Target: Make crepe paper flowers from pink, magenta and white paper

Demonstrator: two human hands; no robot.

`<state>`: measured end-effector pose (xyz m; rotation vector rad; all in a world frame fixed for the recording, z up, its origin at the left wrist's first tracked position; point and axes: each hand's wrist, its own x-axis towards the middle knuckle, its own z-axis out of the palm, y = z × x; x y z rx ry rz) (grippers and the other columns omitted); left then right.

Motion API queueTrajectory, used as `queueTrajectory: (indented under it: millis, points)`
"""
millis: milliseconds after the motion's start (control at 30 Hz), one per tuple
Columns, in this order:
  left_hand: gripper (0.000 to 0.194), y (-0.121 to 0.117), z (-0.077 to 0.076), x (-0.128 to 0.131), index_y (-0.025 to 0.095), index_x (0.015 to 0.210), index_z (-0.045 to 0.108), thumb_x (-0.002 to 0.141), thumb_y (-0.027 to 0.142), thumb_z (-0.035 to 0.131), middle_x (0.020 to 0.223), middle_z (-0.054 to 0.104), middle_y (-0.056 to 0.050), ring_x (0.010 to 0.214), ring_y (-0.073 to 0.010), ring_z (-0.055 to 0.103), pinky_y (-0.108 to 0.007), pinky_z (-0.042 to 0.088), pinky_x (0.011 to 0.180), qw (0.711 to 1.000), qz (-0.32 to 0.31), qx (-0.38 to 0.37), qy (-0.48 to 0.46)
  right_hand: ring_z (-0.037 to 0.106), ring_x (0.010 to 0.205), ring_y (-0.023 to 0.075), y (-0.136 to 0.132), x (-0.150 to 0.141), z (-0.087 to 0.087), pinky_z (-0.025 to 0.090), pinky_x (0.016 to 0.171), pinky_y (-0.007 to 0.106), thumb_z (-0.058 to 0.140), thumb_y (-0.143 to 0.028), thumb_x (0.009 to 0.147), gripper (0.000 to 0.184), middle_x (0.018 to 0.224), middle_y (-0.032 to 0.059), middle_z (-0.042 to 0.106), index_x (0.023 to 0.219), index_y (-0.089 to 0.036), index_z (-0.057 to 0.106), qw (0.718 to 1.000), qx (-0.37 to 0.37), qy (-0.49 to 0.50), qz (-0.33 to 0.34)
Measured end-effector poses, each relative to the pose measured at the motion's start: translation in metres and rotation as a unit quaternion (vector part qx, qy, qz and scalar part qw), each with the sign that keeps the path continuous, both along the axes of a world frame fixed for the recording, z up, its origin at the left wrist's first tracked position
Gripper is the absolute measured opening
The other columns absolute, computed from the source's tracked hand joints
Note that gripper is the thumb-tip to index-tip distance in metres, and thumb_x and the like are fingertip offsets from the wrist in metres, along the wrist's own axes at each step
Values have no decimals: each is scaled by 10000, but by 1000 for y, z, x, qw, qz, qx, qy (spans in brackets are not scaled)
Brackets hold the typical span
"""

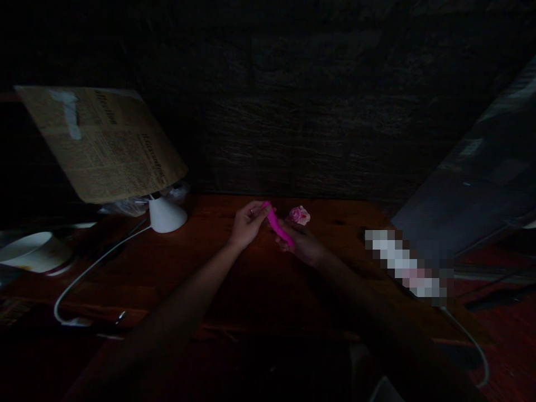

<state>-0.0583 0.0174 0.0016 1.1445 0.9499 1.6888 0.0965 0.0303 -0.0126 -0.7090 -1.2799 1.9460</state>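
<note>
A long, narrow magenta roll slants between my two hands above the wooden table; its exact kind is unclear in the dim light. My left hand pinches its upper end between thumb and fingers, and a ring shows on one finger. Lower down, the fingers of my right hand wrap around the roll. Just beyond my right hand lies a small pink-and-white crumpled thing on the table, partly hidden by that hand.
At left stands a table lamp with a newspaper-print shade; its white cord loops toward the front edge. A white bowl-like container sits farther left. A pixelated pale long object with a cord lies at right. A dark wall rises behind the table.
</note>
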Motion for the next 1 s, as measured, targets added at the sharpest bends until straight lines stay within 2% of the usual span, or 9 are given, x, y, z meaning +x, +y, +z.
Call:
queueTrajectory:
  millis: [200, 300, 533, 700, 833, 933, 1000]
  points:
    - [415, -2, 2, 3, 212, 1111, 679, 722, 288, 804, 904, 746, -47, 900, -180, 706, -248, 550, 729, 1000, -11, 20, -12, 457, 489, 63, 3, 4, 4, 384, 505, 220, 765, -607, 697, 496, 621, -27, 609, 929, -174, 699, 1000, -7, 5, 1]
    - [432, -1, 0, 3, 198, 1071, 704, 663, 227, 840, 905, 747, -45, 893, -165, 700, -252, 545, 785, 1000, -26, 14, -10, 452, 489, 66, 4, 5, 3, 377, 501, 219, 775, -600, 688, 486, 607, -27, 605, 914, -176, 700, 1000, -7, 7, -8]
    - [246, 4, -10, 3, 172, 845, 756, 629, 246, 847, 825, 742, -38, 759, -160, 678, -275, 549, 721, 999, 32, 6, 28, 432, 490, 66, 6, 3, -6, 349, 485, 216, 795, -597, 657, 491, 597, -31, 585, 878, -171, 691, 1000, -15, 6, -16]
    - [204, 1, -9, 2, 169, 923, 755, 751, 279, 764, 897, 751, -68, 807, -170, 680, -278, 539, 744, 999, 10, 25, 36, 412, 492, 57, 7, 1, -7, 335, 486, 209, 826, -573, 626, 466, 603, -47, 573, 838, -189, 669, 999, -18, 24, -12]
    - [331, -2, -6, 5, 193, 1065, 735, 736, 203, 775, 900, 751, -49, 821, -169, 680, -259, 522, 758, 998, 12, 26, 55, 406, 482, 58, 7, 2, -5, 326, 479, 212, 834, -576, 606, 471, 585, -54, 562, 793, -190, 641, 999, -19, 28, -36]
    - [317, -1, -9, 7, 191, 1054, 735, 740, 214, 773, 1062, 742, -73, 897, -178, 684, -271, 525, 813, 998, 22, 35, 54, 400, 476, 57, 8, 3, -4, 329, 478, 211, 836, -584, 597, 483, 580, -56, 563, 795, -194, 630, 999, -18, 32, -37]
    - [294, 1, -14, 7, 178, 1033, 735, 747, 240, 769, 1081, 739, -81, 914, -181, 687, -288, 526, 859, 997, 18, 35, 62, 398, 478, 57, 9, 4, -5, 323, 474, 207, 843, -575, 593, 478, 576, -58, 557, 784, -195, 621, 998, -15, 36, -44]
